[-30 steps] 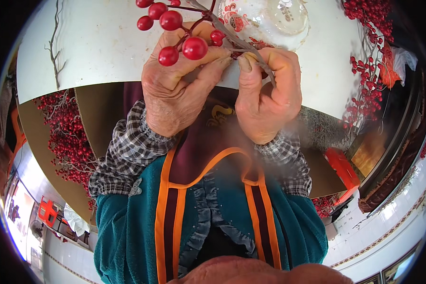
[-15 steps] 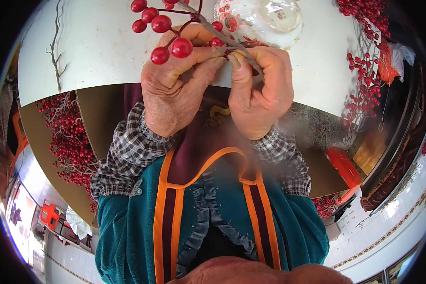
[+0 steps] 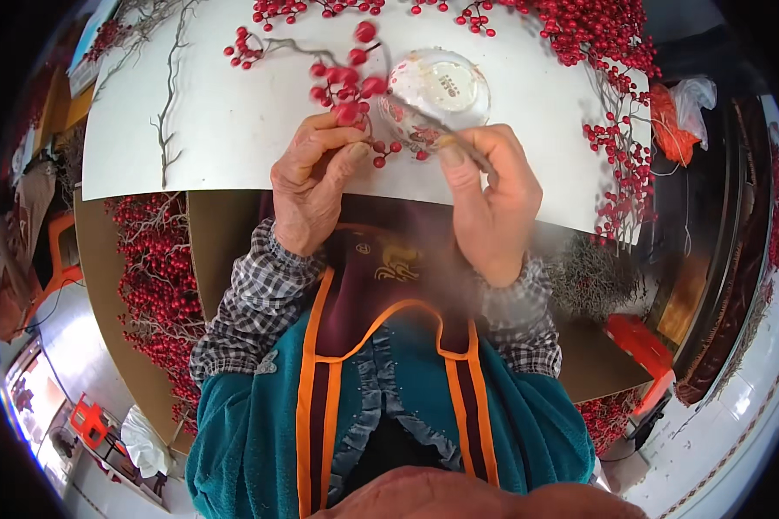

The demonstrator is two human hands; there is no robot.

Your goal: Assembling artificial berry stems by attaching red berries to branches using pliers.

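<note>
My left hand (image 3: 313, 180) pinches a sprig of red artificial berries (image 3: 348, 80), blurred, above the near edge of the white table (image 3: 225, 130). My right hand (image 3: 492, 201) grips the brown stem end (image 3: 441, 130) of the same sprig between thumb and fingers. Both hands sit close together just in front of a round clear plastic container (image 3: 438, 90) that stands on the table. A few loose berries (image 3: 388, 152) dangle between the hands.
Red berry branches lie along the table's far edge (image 3: 580, 26) and right side (image 3: 619, 164). A bare grey twig (image 3: 169, 95) lies at the left. More berry bundles (image 3: 160, 277) pile below the table's left. An orange bag (image 3: 671, 117) sits at right.
The view has tilted so the hands sit lower in the picture. The berry sprig has swung from the left hand's top toward the container, and the right hand has slid along the stem.
</note>
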